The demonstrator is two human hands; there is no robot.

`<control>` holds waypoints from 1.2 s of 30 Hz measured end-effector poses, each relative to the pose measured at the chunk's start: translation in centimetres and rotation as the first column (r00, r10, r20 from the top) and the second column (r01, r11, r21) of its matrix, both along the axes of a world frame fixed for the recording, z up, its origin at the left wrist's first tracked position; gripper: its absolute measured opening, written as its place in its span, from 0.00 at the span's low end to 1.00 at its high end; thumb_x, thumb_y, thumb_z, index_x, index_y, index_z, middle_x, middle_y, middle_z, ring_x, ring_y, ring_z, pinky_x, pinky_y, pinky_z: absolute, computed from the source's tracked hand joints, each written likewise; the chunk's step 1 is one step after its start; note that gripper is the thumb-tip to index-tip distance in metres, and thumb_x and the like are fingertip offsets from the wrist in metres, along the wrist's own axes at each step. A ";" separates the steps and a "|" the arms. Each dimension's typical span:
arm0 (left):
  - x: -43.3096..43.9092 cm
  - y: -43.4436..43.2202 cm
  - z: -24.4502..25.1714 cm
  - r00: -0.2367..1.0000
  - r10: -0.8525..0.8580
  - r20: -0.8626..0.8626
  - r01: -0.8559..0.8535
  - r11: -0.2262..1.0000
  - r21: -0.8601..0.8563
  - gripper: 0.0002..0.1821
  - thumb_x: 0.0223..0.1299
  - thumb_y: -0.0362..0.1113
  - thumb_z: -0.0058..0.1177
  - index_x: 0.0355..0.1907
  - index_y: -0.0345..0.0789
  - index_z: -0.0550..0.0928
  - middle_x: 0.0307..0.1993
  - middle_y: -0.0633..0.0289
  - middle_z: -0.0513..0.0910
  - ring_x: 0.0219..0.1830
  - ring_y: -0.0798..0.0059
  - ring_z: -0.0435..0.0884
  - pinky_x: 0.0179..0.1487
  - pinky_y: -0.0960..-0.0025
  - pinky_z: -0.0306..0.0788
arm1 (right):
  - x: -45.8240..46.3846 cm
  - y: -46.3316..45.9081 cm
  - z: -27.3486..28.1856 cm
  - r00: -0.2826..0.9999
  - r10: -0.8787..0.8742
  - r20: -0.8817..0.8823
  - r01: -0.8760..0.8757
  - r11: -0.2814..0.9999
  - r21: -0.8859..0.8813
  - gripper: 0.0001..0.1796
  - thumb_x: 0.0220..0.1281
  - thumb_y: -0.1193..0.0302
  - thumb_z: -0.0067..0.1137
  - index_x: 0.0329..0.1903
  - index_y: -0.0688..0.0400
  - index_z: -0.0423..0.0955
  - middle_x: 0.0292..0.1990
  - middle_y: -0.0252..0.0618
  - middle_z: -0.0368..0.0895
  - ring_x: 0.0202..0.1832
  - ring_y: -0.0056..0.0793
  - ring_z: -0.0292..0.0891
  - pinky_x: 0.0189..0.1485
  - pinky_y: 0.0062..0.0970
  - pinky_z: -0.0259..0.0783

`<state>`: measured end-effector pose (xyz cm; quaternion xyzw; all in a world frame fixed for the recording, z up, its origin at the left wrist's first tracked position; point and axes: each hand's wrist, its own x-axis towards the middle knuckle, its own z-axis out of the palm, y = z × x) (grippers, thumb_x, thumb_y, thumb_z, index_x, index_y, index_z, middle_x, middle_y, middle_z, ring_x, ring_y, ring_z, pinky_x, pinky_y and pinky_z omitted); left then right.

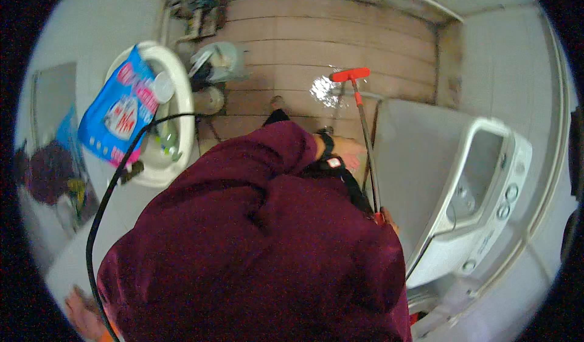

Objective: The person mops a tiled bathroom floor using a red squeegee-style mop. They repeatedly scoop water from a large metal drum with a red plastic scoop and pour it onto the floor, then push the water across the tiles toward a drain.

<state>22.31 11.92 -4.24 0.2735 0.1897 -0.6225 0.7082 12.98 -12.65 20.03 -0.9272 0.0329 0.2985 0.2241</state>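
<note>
A maroon sleeve crosses in front of my body. My left hand (347, 150), with a black strap at the wrist, stretches out beside the pole; its fingers look apart and it seems to hold nothing. My right hand (391, 222), mostly hidden by my torso, is around the red grip (378, 219) of a long-handled floor brush or squeegee (366, 134). Its red head (350, 75) is out over the floor tiles, near a bright reflection (326, 91). Below my left hand, a black item (349, 182) hangs against my clothing.
A top-loading washing machine (515, 155) stands at right. At left, a blue detergent bag (107, 121) rests on a white washbasin (185, 127), with a black cable (101, 207) crossing nearby. Beyond are a pale bucket (232, 59) and rack (200, 25). Another person's hand (84, 314) seems visible lower left.
</note>
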 end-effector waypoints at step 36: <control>11.7 31.3 -8.0 0.387 0.921 -0.037 -0.893 0.385 0.234 0.09 0.66 0.38 0.48 0.41 0.34 0.72 0.38 0.58 0.78 0.46 0.57 0.81 0.54 0.51 0.74 | 28.8 36.1 -7.3 0.601 0.796 0.077 -0.796 0.586 0.154 0.29 0.56 0.67 0.58 0.63 0.49 0.67 0.28 0.52 0.80 0.29 0.53 0.79 0.32 0.46 0.74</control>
